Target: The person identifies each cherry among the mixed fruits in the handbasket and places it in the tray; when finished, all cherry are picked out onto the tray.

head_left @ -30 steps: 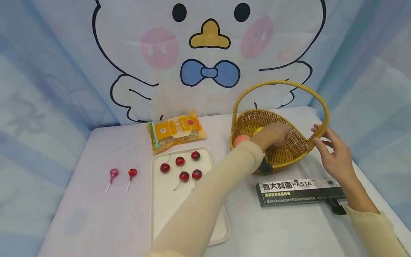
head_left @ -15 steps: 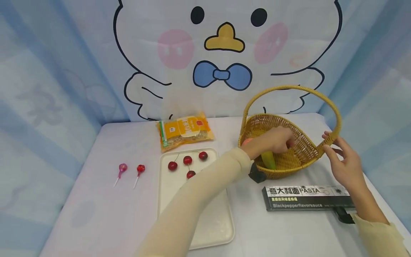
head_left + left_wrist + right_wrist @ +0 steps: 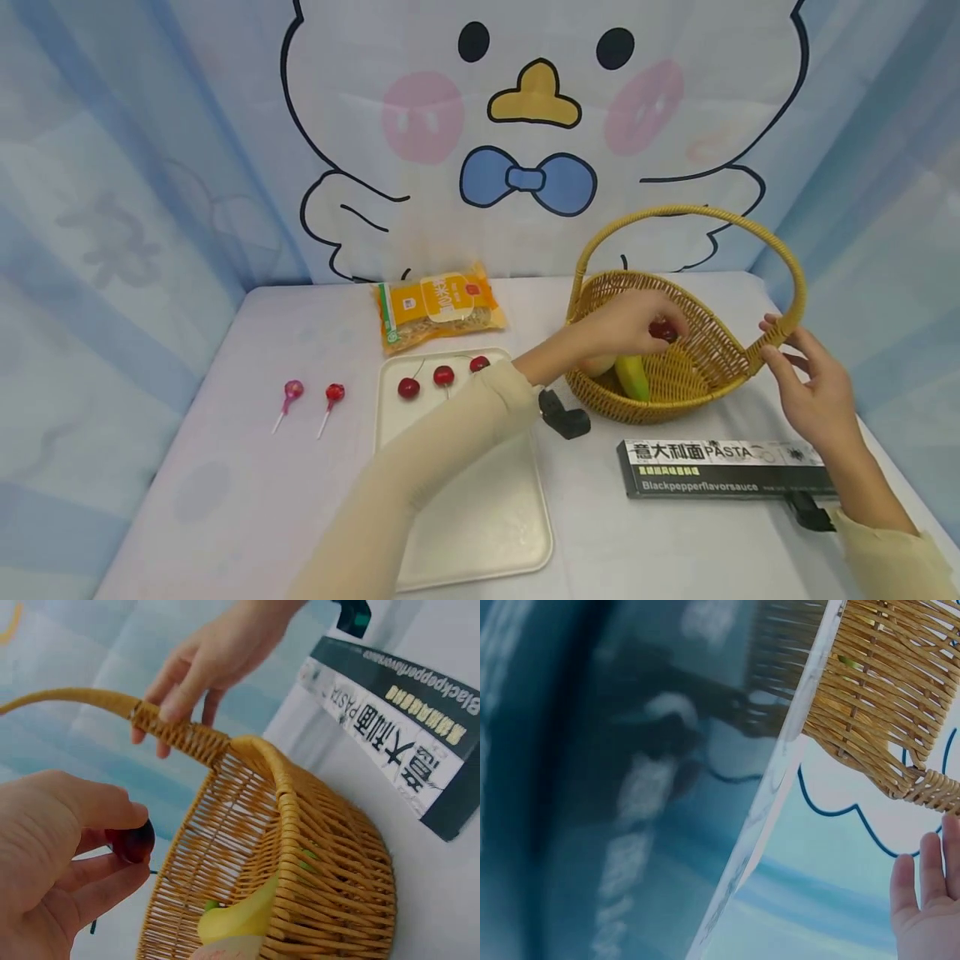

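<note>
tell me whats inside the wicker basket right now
In the wicker basket lies a yellow-green banana beside a pale fruit. The left hand pinches a cherry above them. That hand and the near wall hide the rest.

The left hand (image 3: 626, 325) hides most of the cherry (image 3: 663, 331) it pinches (stem unseen), and its forearm covers part of the tray (image 3: 480, 517).

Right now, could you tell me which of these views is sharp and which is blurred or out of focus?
Head view: evenly lit and sharp, the pasta box lettering readable. Left wrist view: basket weave crisp, left hand up close slightly soft. Right wrist view: left half a dark, out-of-focus smear with faint reflections; only the basket corner and right hand fingers are clear.
</note>
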Demonstrator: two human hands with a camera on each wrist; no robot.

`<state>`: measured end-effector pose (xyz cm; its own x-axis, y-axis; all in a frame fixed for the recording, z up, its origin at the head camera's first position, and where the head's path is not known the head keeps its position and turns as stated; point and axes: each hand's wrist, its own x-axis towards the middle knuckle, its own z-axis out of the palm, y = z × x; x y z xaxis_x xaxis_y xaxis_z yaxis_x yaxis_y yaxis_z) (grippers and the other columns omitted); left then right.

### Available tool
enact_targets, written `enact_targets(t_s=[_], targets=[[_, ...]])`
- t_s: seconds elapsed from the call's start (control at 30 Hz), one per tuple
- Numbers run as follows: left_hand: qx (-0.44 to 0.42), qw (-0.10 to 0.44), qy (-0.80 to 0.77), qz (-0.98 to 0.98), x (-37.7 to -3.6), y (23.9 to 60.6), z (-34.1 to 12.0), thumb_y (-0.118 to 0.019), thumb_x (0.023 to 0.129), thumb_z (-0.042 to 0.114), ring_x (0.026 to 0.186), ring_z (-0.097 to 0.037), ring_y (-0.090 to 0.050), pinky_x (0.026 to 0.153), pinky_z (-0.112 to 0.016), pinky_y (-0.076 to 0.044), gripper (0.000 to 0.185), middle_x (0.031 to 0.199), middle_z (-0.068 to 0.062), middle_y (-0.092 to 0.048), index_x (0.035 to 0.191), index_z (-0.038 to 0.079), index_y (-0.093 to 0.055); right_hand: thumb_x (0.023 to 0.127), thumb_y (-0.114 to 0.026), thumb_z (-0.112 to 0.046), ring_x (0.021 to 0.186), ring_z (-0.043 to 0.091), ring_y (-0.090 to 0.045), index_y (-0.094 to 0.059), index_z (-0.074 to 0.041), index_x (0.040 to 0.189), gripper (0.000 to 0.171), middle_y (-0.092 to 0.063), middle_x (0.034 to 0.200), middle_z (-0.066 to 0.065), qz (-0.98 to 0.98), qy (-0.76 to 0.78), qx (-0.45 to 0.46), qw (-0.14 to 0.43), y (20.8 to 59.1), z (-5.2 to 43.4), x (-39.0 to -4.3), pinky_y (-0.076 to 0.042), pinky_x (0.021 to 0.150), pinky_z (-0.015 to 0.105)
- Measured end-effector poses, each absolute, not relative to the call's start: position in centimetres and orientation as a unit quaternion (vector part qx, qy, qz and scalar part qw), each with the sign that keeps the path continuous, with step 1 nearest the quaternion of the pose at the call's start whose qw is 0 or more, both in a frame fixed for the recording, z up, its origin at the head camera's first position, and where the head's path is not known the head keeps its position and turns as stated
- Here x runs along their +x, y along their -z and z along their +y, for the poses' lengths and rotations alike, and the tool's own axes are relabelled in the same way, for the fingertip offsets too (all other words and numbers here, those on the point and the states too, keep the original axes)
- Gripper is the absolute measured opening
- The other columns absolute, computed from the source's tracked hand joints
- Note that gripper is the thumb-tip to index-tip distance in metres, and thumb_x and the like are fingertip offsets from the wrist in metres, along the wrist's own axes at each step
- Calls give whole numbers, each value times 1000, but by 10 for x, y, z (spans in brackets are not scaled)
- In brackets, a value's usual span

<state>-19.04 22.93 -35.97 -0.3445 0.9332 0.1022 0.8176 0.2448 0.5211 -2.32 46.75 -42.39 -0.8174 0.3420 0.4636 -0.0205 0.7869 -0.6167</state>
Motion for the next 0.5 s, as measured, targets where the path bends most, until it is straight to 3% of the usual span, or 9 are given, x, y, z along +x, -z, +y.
enact_targets(t_s=[0.23, 0.5], targets=[[573, 93, -266, 770, -177, 365, 192, -71, 103, 18, 105, -4, -61, 87, -7, -46, 28, 130, 4, -70, 130, 16, -75, 112, -57, -23, 124, -30, -37, -49, -29, 160, 50, -52, 145, -40, -903, -316, -91, 276, 427, 466, -21, -32, 94, -6], [551, 88, -346, 754, -167, 355, 146, -73, 100, 12, 114, -8, -63, 97, -8, -52, 27, 130, 1, -70, 127, 15, -76, 112, -56, -23, 125, -28, -39, -50, -28, 160, 49, -53, 155, -29, -900, -318, -88, 283, 423, 468, -23, -33, 96, -6]])
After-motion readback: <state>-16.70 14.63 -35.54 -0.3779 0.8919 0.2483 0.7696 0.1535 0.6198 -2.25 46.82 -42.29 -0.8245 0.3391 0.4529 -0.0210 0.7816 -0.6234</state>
